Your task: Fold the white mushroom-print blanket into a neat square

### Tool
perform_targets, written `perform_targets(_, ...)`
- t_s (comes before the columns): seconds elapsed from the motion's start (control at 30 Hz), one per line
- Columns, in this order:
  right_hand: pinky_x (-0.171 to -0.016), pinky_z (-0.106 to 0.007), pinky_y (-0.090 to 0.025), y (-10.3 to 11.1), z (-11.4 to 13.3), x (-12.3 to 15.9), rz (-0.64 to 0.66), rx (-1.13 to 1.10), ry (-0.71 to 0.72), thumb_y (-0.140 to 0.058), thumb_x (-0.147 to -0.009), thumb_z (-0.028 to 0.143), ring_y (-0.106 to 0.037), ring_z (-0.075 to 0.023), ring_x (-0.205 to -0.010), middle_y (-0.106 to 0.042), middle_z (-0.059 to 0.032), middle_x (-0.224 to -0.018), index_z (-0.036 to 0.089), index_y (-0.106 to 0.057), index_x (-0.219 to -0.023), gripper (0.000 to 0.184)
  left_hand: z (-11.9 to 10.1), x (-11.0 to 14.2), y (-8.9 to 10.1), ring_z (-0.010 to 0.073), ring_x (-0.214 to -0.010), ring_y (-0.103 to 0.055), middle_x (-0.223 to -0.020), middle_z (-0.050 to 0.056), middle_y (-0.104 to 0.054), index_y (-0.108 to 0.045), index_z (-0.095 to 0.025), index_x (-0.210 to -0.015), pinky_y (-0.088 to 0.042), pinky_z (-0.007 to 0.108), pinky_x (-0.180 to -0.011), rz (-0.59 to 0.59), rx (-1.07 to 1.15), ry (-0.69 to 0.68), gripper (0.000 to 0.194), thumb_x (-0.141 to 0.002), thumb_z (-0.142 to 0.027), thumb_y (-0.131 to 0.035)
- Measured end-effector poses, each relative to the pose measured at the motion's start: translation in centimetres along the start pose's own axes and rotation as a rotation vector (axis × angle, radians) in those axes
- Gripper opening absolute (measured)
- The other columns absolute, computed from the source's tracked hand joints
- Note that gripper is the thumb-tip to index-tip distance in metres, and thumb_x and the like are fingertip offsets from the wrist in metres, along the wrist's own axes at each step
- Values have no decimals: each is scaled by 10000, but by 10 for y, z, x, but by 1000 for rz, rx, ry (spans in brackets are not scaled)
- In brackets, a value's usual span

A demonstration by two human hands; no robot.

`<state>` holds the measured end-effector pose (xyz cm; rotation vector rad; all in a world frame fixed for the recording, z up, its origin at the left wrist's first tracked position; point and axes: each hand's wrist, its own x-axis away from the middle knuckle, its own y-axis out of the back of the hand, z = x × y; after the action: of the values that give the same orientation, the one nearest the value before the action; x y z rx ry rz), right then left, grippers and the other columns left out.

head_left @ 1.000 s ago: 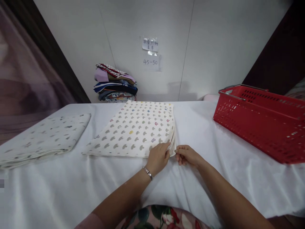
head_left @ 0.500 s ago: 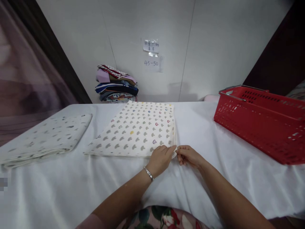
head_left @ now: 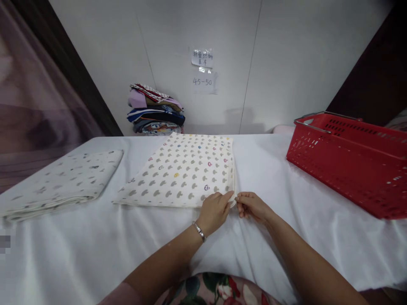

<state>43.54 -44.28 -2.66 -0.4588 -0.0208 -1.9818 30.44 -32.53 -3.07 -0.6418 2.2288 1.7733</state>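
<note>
A folded cream tablecloth (head_left: 184,169) printed with grey and a few coloured mushrooms lies flat in front of me. At its near right corner, my left hand (head_left: 216,212) is closed on the layered edge, with the thumb on top and the other fingers partly hidden. My right hand (head_left: 252,206) pinches the same corner from the right side, thumb and forefinger together at the edge. Several layers show along the cloth's right side. A second folded white cloth (head_left: 70,178) with small dark prints lies apart, to the left.
A white sheet (head_left: 95,254) covers the table. On the right stands a red perforated basket (head_left: 343,169) with a metal handle. A pile of folded textiles (head_left: 155,112) sits beyond the far edge, against the wall. Paper notes (head_left: 203,70) hang on the wall.
Both hands stay at the cloth's near right corner. The layers at that corner look slightly more spread apart. The view has shifted a little.
</note>
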Motion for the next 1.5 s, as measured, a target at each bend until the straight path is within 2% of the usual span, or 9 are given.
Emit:
perform_targets(0.17,-318,-165,-293,-1,2,1,-12,-8,6,-636,-691,388,-525,-83,-382,-577,28,-497,160,-504,-615,274,-2,1,1,190,-805,-551,-860,53,-624,-435,-186,-1214,-427,306,-697,12,33,0,344,-874,-225,-404)
perform_targets(0.3,-324,-162,-309,-2,2,1,-1,-15,18,-639,-689,426,-523,-80,-390,-586,16,-507,153,-518,-616,307,-3,1,2,207,-889,-546,-1004,68,-615,-399,-181,-1236,-435,340,-772,9,53,-51,398,-860,-302,-456)
perform_targets(0.4,-313,-167,-300,-1,1,0,22,-15,53,-634,-694,438,-499,-78,-363,-575,21,-490,154,-520,-620,315,-2,1,-1,204,-945,-537,-1070,62,-598,-380,-191,-1249,-431,348,-827,8,38,-68,412,-847,-232,-461)
perform_targets(0.6,-309,-169,-310,-1,-1,-1,9,14,-17,-560,-748,535,-505,-87,-358,-557,25,-474,148,-567,-739,387,1,2,-5,201,-873,-542,-970,54,-617,-362,-190,-1254,-452,338,-761,-24,0,-31,434,-827,-153,-431)
perform_targets(0.73,-311,-161,-326,-5,-5,-4,-12,39,-84,-480,-779,601,-536,-85,-390,-594,0,-555,146,-547,-725,463,-1,2,-5,196,-825,-534,-902,41,-607,-329,-188,-1274,-447,327,-721,26,3,-71,469,-821,-133,-435)
perform_targets(1.13,-308,-157,-307,-13,-13,-11,-55,38,-37,-535,-739,391,-529,-80,-386,-614,1,-567,152,-547,-727,240,-3,4,-10,201,-913,-510,-1020,50,-587,-310,-194,-1277,-425,350,-784,99,38,-51,505,-800,-103,-447)
perform_targets(1.23,-302,-163,-307,-12,-14,-12,-69,42,-38,-538,-726,383,-522,-81,-372,-618,-4,-566,149,-546,-697,237,-2,4,-10,193,-934,-499,-1035,38,-574,-375,-202,-1215,-409,349,-815,116,47,-12,463,-776,-74,-445)
perform_targets(1.37,-296,-163,-306,-13,-15,-11,-82,54,-11,-543,-719,385,-519,-80,-368,-618,-8,-567,143,-538,-672,247,1,5,-8,187,-887,-492,-953,20,-568,-485,-210,-1022,-403,338,-776,165,11,39,281,-786,-69,-427)
perform_targets(1.5,-300,-163,-317,-12,-15,-10,-102,64,-17,-545,-721,371,-524,-83,-373,-627,-12,-586,151,-515,-683,225,10,8,-6,198,-860,-487,-909,38,-561,-509,-191,-917,-390,347,-749,232,-119,13,172,-814,-86,-420)
